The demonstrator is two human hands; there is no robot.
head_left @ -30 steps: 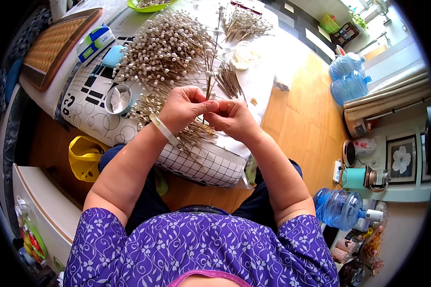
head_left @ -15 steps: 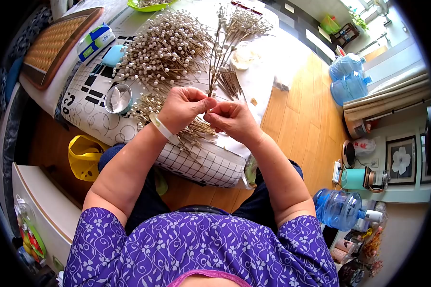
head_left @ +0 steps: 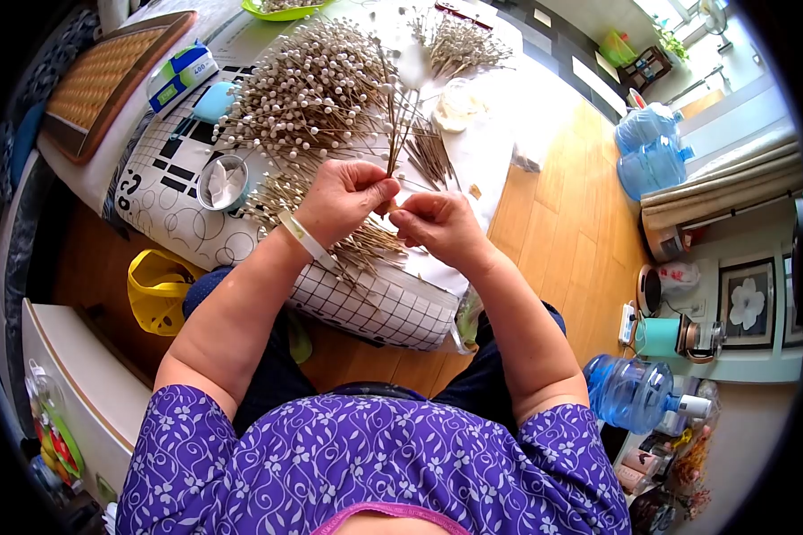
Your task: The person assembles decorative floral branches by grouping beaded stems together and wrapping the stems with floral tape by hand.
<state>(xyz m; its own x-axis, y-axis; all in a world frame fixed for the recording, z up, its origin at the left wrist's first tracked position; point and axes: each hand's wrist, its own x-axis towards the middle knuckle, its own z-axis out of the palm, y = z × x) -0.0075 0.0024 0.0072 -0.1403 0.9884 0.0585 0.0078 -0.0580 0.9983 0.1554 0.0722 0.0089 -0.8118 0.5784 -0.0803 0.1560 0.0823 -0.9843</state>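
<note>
My left hand (head_left: 343, 201) is closed in a pinch round the lower ends of a small bunch of dried stems (head_left: 398, 134), which stands upright with its blurred tops pointing away from me. Close beside it, my right hand (head_left: 439, 227) pinches near the stem ends. A small tan bit shows between the hands, too small to name. Beyond my left hand lies a large heap of dried stems with white round heads (head_left: 308, 85). Shorter loose stems (head_left: 361, 250) lie under my hands. Bare cut stems (head_left: 433, 156) rest to the right, below a cream-white round thing (head_left: 459, 102).
On the patterned table cover (head_left: 214, 236) are a tin with white pieces (head_left: 223, 183), a light-blue box (head_left: 212, 103) and a tissue pack (head_left: 182, 78). A green basket (head_left: 281, 11) sits at the far edge. A yellow bag (head_left: 156, 290) is at lower left; water jugs (head_left: 633, 388) are right.
The held bunch has turned and its tops now look blurred. My right hand has drawn slightly away from my left, and the tan bit shows between them.
</note>
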